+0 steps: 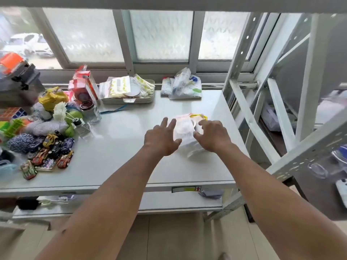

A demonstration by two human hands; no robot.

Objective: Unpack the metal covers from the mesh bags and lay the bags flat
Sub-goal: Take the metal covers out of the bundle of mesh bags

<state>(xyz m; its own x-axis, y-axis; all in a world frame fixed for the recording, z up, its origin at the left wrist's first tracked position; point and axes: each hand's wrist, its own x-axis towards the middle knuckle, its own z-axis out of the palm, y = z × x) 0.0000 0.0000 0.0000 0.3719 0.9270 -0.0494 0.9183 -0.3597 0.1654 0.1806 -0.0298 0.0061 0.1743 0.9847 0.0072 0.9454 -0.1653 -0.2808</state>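
A small pile of white mesh bags (185, 128) lies on the white table (116, 143), one with a pink edge and one with a yellow drawstring. A round shape shows faintly through the mesh. My left hand (162, 138) hovers at the pile's left side with fingers spread, thumb close to the mesh. My right hand (212, 136) is at the pile's right side, fingers curled over the top of the bags. Neither hand visibly grips anything. The lower part of the pile is blurred and partly hidden by my hands.
A tray (129, 100) of packets and a round lid stands at the back. A patterned cloth bundle (183, 87) lies to its right. Toy cars (54, 151), yarn, glass jars (93, 114) and boxes crowd the left side. A metal rack (281, 102) borders the right.
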